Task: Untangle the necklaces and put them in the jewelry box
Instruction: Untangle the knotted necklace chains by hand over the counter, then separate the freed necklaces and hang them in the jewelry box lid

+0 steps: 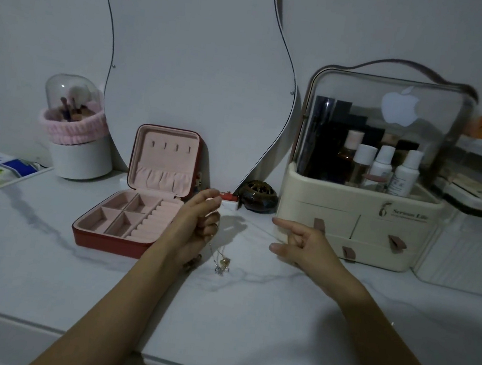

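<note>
Stage: early, untangling | left hand [201,219] pinches necklaces [221,262], pendants dangling at counter [248,318] | right hand [302,243] apparently pinches a thin chain | box [127,223] open, no necklace inside; sorting, stowing remain

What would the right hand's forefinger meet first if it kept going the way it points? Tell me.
The right hand points its forefinger leftward, toward the left hand. Carried straight on, it would most likely meet that hand's fingers first, though depth between them is unclear.
</note>
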